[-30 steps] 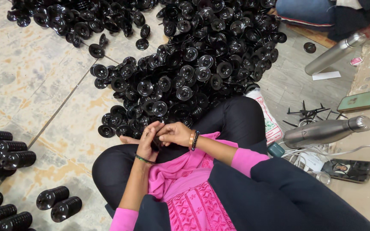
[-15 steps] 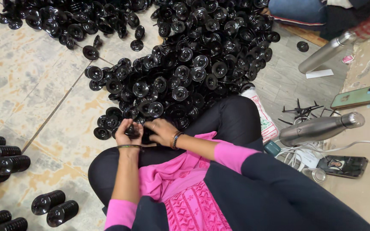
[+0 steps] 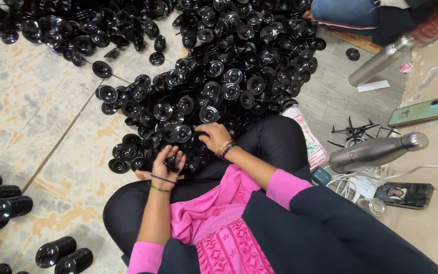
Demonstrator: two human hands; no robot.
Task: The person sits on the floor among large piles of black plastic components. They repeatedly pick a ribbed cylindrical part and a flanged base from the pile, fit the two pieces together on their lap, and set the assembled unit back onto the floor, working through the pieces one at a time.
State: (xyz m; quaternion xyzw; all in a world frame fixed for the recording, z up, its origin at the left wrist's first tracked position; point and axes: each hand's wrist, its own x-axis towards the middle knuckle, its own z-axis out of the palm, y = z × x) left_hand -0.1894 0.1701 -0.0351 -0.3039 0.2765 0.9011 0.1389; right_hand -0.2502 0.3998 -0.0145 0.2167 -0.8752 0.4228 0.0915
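A big heap of black round disc-shaped parts (image 3: pixel 219 76) covers the tiled floor in front of my crossed legs. My left hand (image 3: pixel 164 163) holds a small stack of these black parts (image 3: pixel 171 162) just above my left knee. My right hand (image 3: pixel 213 137) reaches forward into the near edge of the heap, fingers closed around a black part there. Both wrists wear thin bangles. I sit in black trousers and a pink top.
Stacked black cylinders (image 3: pixel 6 203) of joined parts lie at the left edge. To the right lie two steel bottles (image 3: pixel 376 151), two phones (image 3: pixel 419 111), white cables (image 3: pixel 351 182) and a printed sack (image 3: pixel 313 144). Another person's clothing (image 3: pixel 356 15) shows top right.
My hands were together at my lap; they moved forward to the heap and separated. The left hand keeps its stack while the right reaches into the pile.
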